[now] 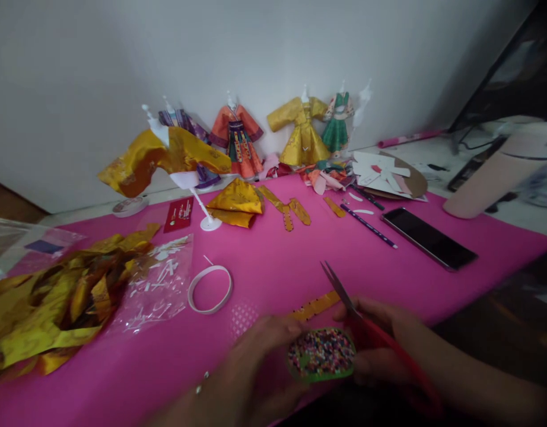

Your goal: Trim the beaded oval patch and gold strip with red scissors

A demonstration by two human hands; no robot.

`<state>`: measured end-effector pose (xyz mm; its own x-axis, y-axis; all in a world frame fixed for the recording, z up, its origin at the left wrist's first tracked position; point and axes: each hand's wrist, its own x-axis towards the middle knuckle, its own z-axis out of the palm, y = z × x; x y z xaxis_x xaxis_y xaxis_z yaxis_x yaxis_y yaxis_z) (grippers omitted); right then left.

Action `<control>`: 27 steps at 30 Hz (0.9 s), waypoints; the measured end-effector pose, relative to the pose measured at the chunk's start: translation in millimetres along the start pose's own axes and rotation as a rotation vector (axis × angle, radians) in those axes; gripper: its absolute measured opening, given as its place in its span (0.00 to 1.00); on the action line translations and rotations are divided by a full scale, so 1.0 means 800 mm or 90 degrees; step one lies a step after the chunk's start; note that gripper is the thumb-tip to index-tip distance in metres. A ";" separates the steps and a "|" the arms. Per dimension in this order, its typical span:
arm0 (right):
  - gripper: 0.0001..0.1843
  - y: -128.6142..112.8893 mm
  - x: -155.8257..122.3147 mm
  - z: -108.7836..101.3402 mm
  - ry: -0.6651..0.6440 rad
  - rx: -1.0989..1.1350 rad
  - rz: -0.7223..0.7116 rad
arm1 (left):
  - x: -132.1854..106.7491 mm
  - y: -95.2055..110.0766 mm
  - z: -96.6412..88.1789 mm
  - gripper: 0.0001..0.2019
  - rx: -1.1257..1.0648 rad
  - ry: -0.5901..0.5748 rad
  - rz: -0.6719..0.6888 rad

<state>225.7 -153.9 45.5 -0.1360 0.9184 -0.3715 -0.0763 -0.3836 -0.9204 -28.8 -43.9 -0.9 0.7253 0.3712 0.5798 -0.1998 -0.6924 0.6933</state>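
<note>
My left hand [260, 356] is closed on the left edge of a small oval green piece covered with multicoloured speckles [321, 354], low in the middle of the view. My right hand [380, 344] grips red-handled scissors [344, 296], whose blades point up and away over the pink table cover [277, 261]. A yellow patterned paper strip [315, 305] lies just behind the oval piece, under the blades. Both hands are blurred by motion.
A white tape ring [210, 289], a clear bag of white bits [158, 284] and crumpled gold paper [46, 302] lie at left. Small paper dresses on stands [238, 139] line the wall. A phone [429, 238], a purple pencil [369, 225] and paper scraps [384, 175] sit at right.
</note>
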 end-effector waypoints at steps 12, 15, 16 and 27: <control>0.34 0.013 -0.001 -0.009 -0.030 -0.012 0.027 | 0.003 0.003 -0.007 0.26 -0.034 -0.019 -0.028; 0.33 0.012 -0.002 -0.007 -0.024 -0.018 0.033 | 0.002 0.004 -0.007 0.25 -0.017 -0.012 -0.051; 0.32 0.011 -0.003 -0.006 -0.021 -0.017 0.035 | 0.002 0.004 -0.007 0.24 -0.014 -0.011 -0.053; 0.30 0.000 -0.007 0.002 -0.002 -0.034 0.041 | 0.012 0.010 -0.014 0.11 0.100 -0.044 0.003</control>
<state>225.3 -159.3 47.6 -0.1420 0.8914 -0.4304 -0.0151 -0.4367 -0.8995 -30.8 -38.9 15.2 0.7692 0.3277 0.5486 -0.1021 -0.7844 0.6118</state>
